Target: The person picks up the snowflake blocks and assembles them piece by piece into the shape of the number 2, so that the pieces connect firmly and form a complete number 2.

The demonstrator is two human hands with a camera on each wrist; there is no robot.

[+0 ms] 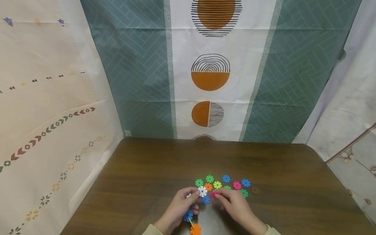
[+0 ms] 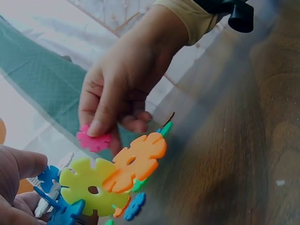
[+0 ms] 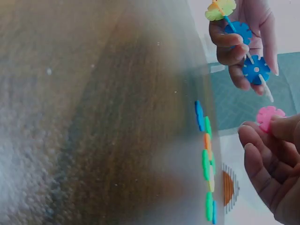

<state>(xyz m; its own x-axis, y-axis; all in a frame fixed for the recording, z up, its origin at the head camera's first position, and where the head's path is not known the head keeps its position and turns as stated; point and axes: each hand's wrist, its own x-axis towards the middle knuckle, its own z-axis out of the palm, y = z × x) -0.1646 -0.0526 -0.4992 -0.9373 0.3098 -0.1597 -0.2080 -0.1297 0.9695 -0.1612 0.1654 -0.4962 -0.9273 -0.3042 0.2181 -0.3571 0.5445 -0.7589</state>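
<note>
Lower centre of the head view: left hand (image 1: 180,203) is gripping a chain of slotted discs (image 1: 188,215), fingers curled, the chain trailing toward the bottom edge. Just right, right hand (image 1: 237,203) is pinching a pink disc (image 1: 213,195) between thumb and fingers; loose discs (image 1: 217,185) are lying beyond on the brown table (image 1: 141,182).

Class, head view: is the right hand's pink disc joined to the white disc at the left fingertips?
No, a gap shows between the pink disc pinched by the right hand and the white disc in the left hand.
</note>
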